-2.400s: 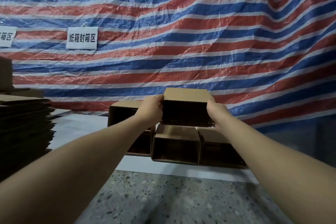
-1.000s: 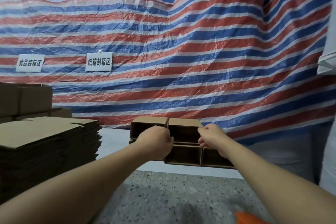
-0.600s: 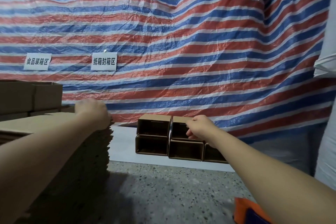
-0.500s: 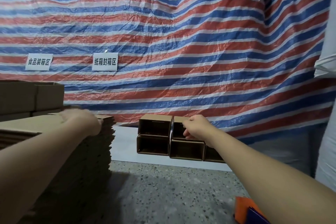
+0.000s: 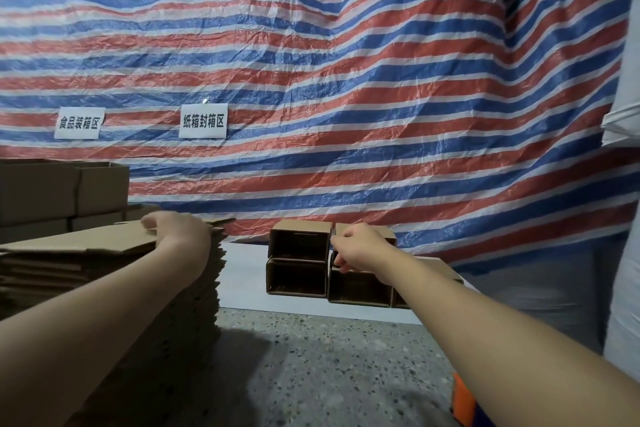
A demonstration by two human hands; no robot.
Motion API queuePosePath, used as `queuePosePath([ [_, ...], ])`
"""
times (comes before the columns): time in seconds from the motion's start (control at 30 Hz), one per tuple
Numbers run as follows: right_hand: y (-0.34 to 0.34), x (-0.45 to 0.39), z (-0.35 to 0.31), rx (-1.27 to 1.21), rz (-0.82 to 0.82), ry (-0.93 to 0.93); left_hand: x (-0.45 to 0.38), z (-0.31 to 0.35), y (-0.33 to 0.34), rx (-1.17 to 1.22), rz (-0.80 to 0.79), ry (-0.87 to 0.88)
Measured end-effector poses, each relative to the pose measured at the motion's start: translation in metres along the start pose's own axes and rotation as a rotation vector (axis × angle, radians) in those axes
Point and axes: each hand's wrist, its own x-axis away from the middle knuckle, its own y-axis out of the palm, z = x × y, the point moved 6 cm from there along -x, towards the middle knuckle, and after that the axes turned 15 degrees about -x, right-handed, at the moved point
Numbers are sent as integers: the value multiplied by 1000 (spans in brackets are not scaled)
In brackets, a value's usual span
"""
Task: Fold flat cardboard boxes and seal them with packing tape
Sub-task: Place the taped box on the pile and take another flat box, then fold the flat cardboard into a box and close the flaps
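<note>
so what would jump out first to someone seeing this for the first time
The huge red, white and blue striped tarp fills the whole background, with two white signs pinned at its left. In front, both bare arms reach out: the left hand rests on top of a tall stack of flat cardboard at the left, and the right hand is at the small pile of folded boxes in the middle.

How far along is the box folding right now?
Done: folded boxes stand stacked by the tarp. In hand: the left hand rests on the top sheet of the flat cardboard stack; the right hand touches the upper-right box. Left: the tall stack.
</note>
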Motion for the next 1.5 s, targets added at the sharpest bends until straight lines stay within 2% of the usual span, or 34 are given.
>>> queuePosePath([
  [0.07,-1,2,-3,13,19,-34,7,-2,-30,-147,272,-13],
  [0.13,-6,1,-12,37,74,-91,17,-8,-63,-188,507,-30],
  [0.27,-31,2,-40,-119,201,-183,43,-21,-133,-135,759,-21],
  [0.4,-75,10,-67,-394,372,-326,69,-35,-185,182,951,-28],
  [0.53,-119,40,-71,-489,583,-513,91,-31,-203,597,1065,115],
  [0.7,-131,66,-48,-524,608,-487,98,-19,-206,657,1108,178],
  [0.8,-133,76,-20,-500,679,-384,102,-7,-191,656,1085,109],
  [0.93,-132,88,32,-569,763,-231,111,10,-130,1043,983,-65],
  [0.97,-131,90,43,-582,774,-202,109,18,-112,1222,893,-76],
  [1.07,-124,95,64,-597,758,-176,101,58,-75,1936,394,47],
  [1.1,-120,96,69,-594,728,-171,100,71,-68,2104,271,61],
  [1.13,-115,95,73,-588,688,-159,100,79,-61,2180,222,38],
  [1.3,-101,93,94,-567,549,-90,100,109,-38,2314,35,-22],
  [1.5,-94,85,116,-581,517,-62,100,127,-35,2288,-5,-27],
])
